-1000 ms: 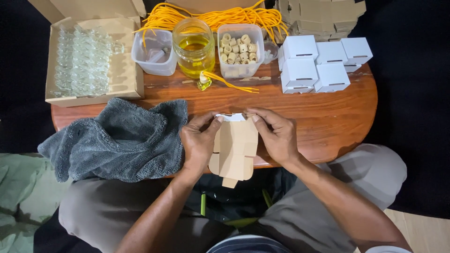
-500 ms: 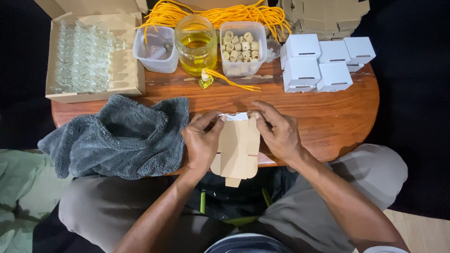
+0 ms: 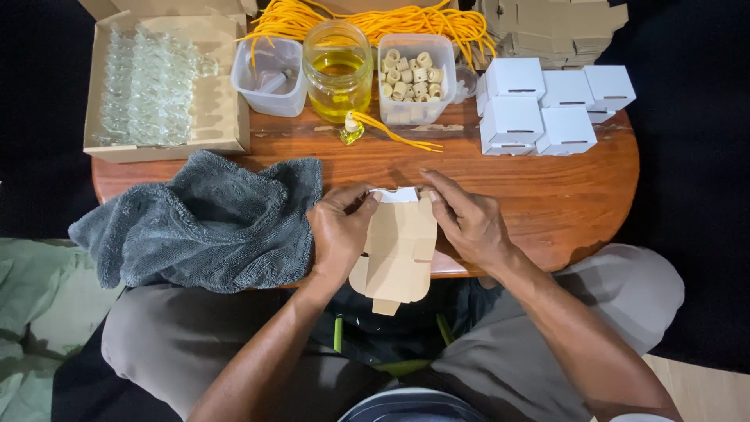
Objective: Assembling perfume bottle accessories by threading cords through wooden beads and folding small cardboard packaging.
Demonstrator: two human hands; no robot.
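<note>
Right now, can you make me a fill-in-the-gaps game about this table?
1. Both hands hold a flat brown ____ box blank.
2. The towel beside the left hand is ____.
3. The jar holds ____ liquid.
4. The folded boxes beyond the right hand are ____.

Missing words: cardboard; grey; yellow; white

Both forearms are bare from elbow to wrist, with no sleeves, watch or rings showing on the left hand or the right hand. Grey-brown trousers cover both thighs across the lower frame. A striped blue-and-white hem shows at bottom centre.
</note>
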